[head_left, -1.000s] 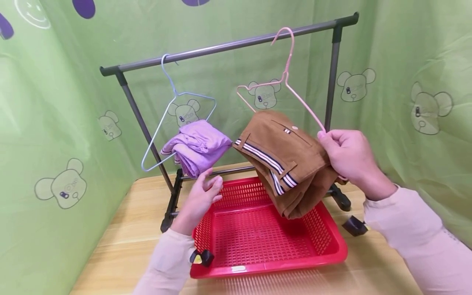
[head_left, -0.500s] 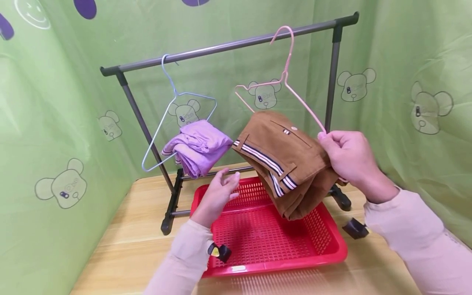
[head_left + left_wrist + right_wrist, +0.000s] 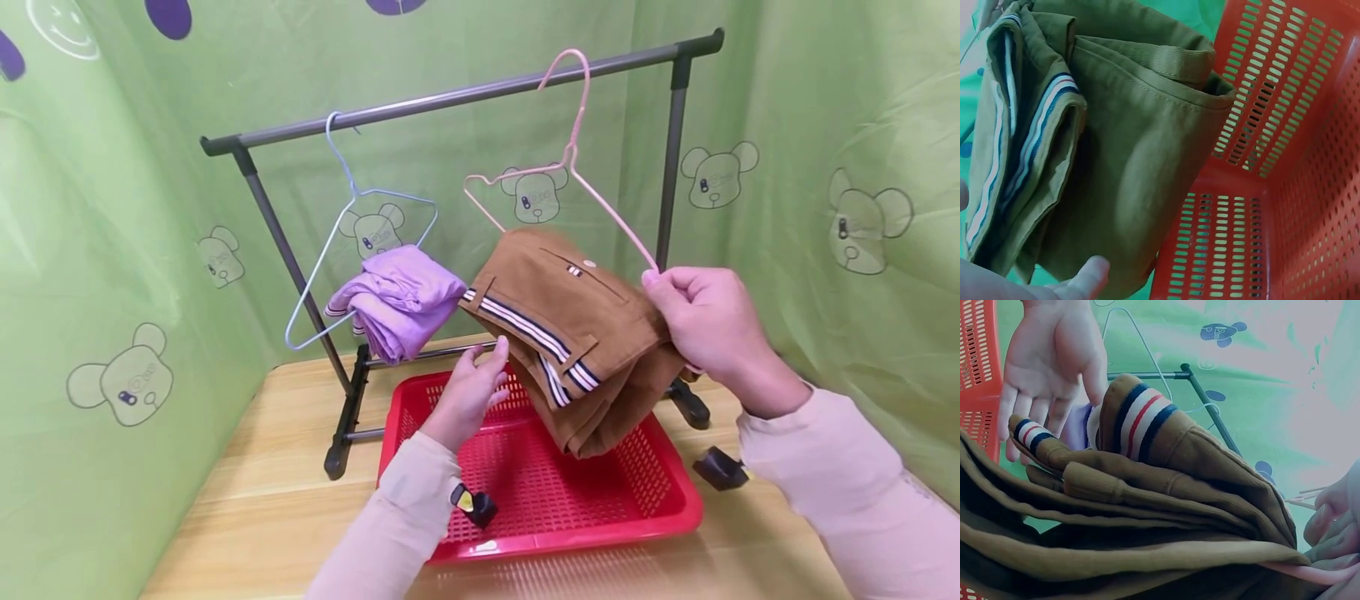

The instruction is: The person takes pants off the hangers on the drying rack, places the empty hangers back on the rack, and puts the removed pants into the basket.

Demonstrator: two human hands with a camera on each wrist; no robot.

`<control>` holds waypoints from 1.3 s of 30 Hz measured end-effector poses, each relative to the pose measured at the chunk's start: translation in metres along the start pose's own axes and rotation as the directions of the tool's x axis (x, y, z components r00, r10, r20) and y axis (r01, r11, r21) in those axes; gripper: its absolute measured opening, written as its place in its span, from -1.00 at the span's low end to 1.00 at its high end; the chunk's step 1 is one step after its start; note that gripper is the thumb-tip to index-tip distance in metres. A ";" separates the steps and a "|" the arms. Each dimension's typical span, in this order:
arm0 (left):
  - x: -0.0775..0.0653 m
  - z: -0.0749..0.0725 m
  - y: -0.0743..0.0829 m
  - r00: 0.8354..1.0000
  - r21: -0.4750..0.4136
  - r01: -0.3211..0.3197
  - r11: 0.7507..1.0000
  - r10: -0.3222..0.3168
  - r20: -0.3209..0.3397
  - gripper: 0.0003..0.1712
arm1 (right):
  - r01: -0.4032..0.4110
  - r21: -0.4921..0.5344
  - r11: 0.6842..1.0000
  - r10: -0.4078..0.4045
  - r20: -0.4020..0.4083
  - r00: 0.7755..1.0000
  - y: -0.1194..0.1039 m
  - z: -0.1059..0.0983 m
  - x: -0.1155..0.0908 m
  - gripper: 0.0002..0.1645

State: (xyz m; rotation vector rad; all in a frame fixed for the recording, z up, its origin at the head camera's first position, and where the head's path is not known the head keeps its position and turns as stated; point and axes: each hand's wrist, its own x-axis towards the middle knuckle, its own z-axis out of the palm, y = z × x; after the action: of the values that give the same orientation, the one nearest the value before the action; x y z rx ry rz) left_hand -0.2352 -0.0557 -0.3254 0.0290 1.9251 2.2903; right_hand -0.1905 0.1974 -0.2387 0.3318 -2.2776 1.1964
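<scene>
My right hand (image 3: 708,321) pinches the lower right corner of a pink wire hanger (image 3: 581,92). Folded brown trousers (image 3: 555,292) with a striped waistband hang over its lower bar. The hanger's hook overlaps the rack's top rail in the head view. My left hand (image 3: 467,400) is held palm up with fingers spread, just left of and below the trousers. In the right wrist view, that left hand (image 3: 1047,356) shows its open palm beside the waistband. The left wrist view has the trousers (image 3: 1141,156) close above the fingers (image 3: 1091,275).
A dark metal clothes rack (image 3: 450,102) stands behind. From its left part hangs a light blue hanger (image 3: 350,171) bearing a folded lilac garment (image 3: 408,292). A red perforated basket (image 3: 585,540) sits on the wooden table (image 3: 247,492) beneath the trousers. Green curtains (image 3: 112,250) surround the table.
My left hand has moved right and slightly upward, from below the lilac garment to beside the brown trousers. The right hand, pink hanger and trousers have shifted slightly left.
</scene>
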 end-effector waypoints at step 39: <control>0.025 0.021 -0.019 0.919 -0.278 0.393 0.876 -0.363 0.156 0.40 | 0.011 0.043 0.999 -0.012 0.035 0.999 0.001 0.004 -0.005 -0.61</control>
State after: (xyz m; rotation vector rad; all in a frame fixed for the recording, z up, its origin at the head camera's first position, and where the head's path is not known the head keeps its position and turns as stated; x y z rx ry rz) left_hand -0.2555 -0.0285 -0.3420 -0.2440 1.3619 2.2325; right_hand -0.1880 0.1946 -0.2443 0.3845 -2.2798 1.2447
